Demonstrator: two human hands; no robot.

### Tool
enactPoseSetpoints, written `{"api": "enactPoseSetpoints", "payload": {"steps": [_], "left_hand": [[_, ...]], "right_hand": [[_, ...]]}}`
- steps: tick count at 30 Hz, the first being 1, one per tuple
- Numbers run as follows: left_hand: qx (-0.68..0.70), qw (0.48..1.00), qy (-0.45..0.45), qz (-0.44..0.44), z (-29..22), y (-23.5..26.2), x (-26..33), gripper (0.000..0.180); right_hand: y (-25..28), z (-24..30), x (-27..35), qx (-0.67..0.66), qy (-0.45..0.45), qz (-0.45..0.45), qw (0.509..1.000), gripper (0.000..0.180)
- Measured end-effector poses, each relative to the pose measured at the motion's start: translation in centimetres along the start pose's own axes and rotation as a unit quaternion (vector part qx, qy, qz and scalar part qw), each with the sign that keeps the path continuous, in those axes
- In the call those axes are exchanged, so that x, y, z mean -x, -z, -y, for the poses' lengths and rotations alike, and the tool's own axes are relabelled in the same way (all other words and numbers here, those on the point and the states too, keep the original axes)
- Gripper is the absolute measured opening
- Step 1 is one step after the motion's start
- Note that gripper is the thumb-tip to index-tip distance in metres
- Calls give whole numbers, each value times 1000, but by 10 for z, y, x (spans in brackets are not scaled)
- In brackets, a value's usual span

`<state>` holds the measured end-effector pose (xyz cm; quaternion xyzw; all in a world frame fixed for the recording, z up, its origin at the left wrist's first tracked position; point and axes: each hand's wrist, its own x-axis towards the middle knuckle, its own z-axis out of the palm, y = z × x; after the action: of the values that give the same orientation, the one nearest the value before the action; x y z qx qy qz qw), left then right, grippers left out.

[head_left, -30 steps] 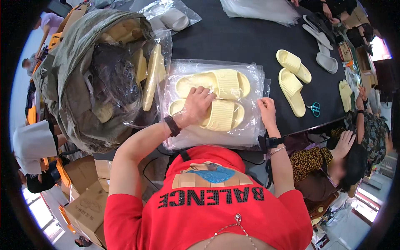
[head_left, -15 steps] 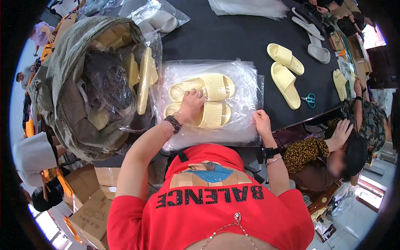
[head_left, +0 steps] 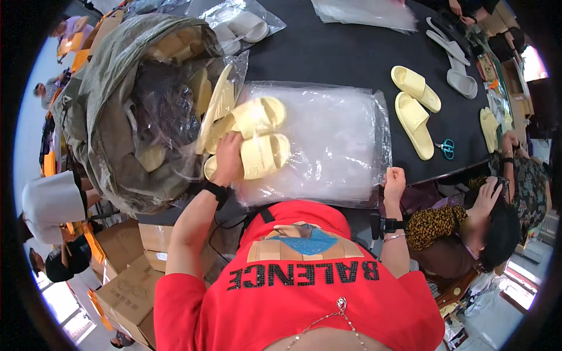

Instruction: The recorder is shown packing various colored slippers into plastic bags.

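Left hand point(head_left: 227, 159) closed around a pair of pale yellow slippers point(head_left: 257, 137), thumb side pressed on the lower one, at the left mouth of a large clear plastic bag point(head_left: 328, 140) spread flat on the black table point(head_left: 328, 52). Right hand point(head_left: 394, 178) curled into a narrow pinch on the bag's lower right corner, pinning it at the table edge.

By the look of it, mid-step: pair stacked side by side and gripped together at the bag's open end, whether part-way inside or resting on top hard to tell through the glare. Bag otherwise flat, nothing showing in its right half, not folded or sealed.

Slippers thick-soled, soft-looking foam, broad single strap over the toe, matte cream-yellow, both lying sole-down with toes pointing right. Bag thin, wrinkled, glossy, edges slightly lifted.

Just left, a big olive sack point(head_left: 111, 105) lined with clear film, more yellow slippers inside. Farther right on the table, two loose yellow slippers point(head_left: 414, 105), small teal scissors point(head_left: 446, 147), grey slippers point(head_left: 456, 70). Another bagged white pair point(head_left: 240, 26) at the top. Cardboard boxes point(head_left: 132, 275) below left
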<state>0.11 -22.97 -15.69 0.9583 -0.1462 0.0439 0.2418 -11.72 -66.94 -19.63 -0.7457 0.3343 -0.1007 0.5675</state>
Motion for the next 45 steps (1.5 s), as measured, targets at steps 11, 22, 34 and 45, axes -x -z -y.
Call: {"api": "enactPoseSetpoints", "payload": {"steps": [11,22,34,45], "left_hand": [[653,727,87,-191,8,104,-57,32],[397,909,-115,50,-184,39,-48,26],[75,988,-50,122,-21,-36,-15,21],[137,987,-40,80,-100,-39,-37,19]], "right_hand": [[-7,23,17,1,10,57,998,12],[-39,12,45,-326,-125,58,935,17],[1,23,20,-13,17,21,1000,7],[-103,45,51,92,8,261,961,34]]}}
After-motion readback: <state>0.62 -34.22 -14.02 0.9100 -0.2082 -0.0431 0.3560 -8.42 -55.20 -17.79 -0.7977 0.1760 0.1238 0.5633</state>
